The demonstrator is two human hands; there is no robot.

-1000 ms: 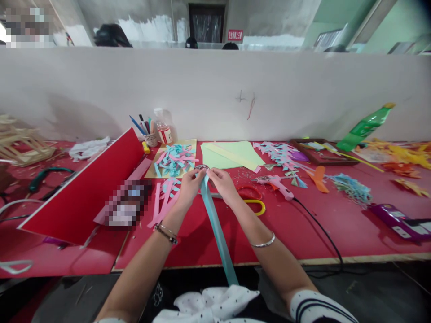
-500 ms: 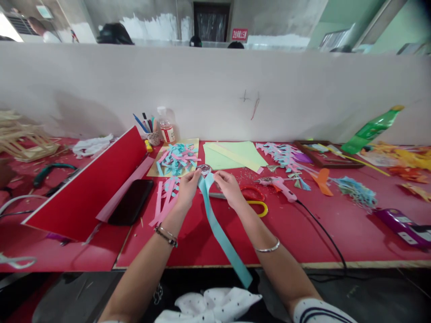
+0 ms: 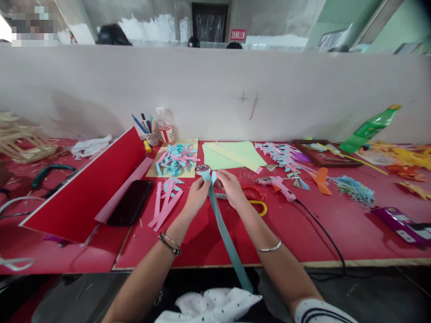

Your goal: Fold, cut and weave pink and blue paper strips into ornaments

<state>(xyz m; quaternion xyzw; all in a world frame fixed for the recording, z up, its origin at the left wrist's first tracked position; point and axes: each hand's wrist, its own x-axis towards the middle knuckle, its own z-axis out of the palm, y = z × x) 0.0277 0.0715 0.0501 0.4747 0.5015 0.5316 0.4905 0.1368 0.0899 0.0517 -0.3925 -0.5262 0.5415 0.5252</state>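
Note:
A long turquoise paper strip (image 3: 226, 237) hangs from my fingers toward my lap, its upper end bent over into a loop. My left hand (image 3: 198, 192) pinches the folded part, and my right hand (image 3: 229, 185) grips the short end beside it. Behind my fingers lies a round patterned item (image 3: 203, 169), partly covered. Scissors with red and yellow handles (image 3: 258, 207) rest on the table under my right hand. Left of my hands are several pink paper strips (image 3: 168, 208) and a heap of turquoise and pink folded pieces (image 3: 178, 159).
A pink glue gun (image 3: 281, 186) with a black cord lies to the right. Pale green paper sheets (image 3: 232, 154) are at the back. On the left are a phone (image 3: 130, 202) and a leaning red board (image 3: 90, 193). A green bottle (image 3: 370, 129) tilts at the far right.
The strip's upper end has been folded across. My left hand has shifted right and closer to my right hand, and the hanging length has swung slightly right.

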